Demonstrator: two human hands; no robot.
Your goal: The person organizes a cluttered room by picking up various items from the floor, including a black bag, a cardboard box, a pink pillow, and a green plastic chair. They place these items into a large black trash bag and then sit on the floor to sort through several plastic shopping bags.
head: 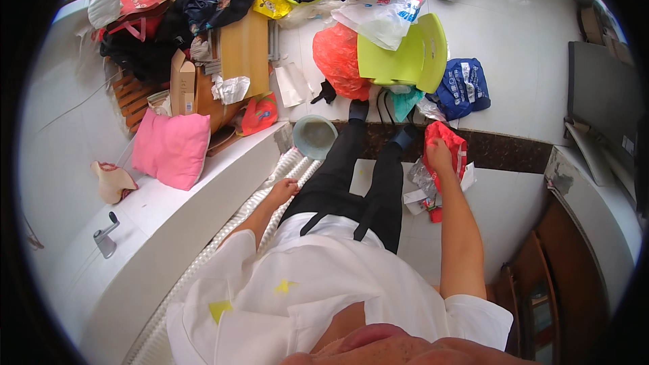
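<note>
My right hand (440, 154) grips a red bag (454, 148) at the right of my legs. Just below the bag on the floor lie a crumpled clear plastic wrapper (422, 175), a piece of white packaging (417, 202) and a small red packet (435, 214). My left hand (285, 191) hangs beside my left thigh with nothing in it, its fingers loosely bent. A round grey-green basin (315, 137) stands ahead of it. Beyond my feet is a lime-green plastic chair (431, 56), with an orange-red plastic bag (337, 56) touching its left side and a blue printed bag (464, 88) to its right.
At left, a white ledge (167, 218) carries a pink cushion (172, 147) and a grey crank handle (105, 235). Cardboard, clothes and bags are heaped beyond it. A dark flat panel (598, 96) leans at right. Long white ribbed material (243, 203) runs along the ledge's foot.
</note>
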